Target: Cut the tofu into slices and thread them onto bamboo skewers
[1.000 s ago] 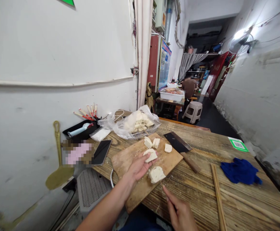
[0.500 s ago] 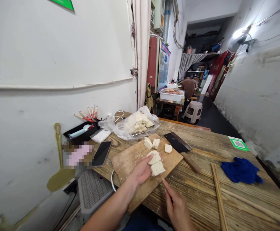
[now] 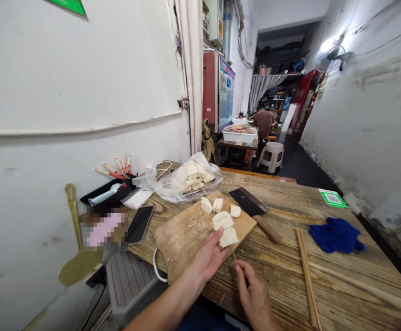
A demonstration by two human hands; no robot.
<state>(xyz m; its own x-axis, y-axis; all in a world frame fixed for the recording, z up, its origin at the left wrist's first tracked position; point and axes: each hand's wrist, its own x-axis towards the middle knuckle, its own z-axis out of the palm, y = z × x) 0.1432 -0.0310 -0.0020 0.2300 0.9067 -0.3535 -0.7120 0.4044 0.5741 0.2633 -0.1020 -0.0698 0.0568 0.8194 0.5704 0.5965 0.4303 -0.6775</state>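
My left hand (image 3: 211, 257) is closed on a pale slice (image 3: 228, 237) that looks like steamed bun, thumb on top and fingers beneath. A thin bamboo skewer (image 3: 234, 253) runs from that slice's near edge to my right hand (image 3: 253, 292), which pinches it between thumb and fingers. Just beyond, a second slice (image 3: 223, 219) meets the held one; whether the skewer passes into it is hidden. All this is over the near right part of a wooden cutting board (image 3: 183, 234). Several loose pieces (image 3: 217, 205) lie along the board's far side.
A cleaver (image 3: 250, 202) lies right of the board, its handle towards me. Further right are bare skewers (image 3: 305, 271) and a blue cloth (image 3: 336, 235). Behind stands a plastic bag (image 3: 172, 186) with stacked skewered slices. A phone (image 3: 140, 224) lies left. A person (image 3: 264, 123) sits far back.
My left hand has shifted from the farther slice to the nearer one. My right hand's grip is further back, showing more of the skewer. The whole view has shifted slightly.
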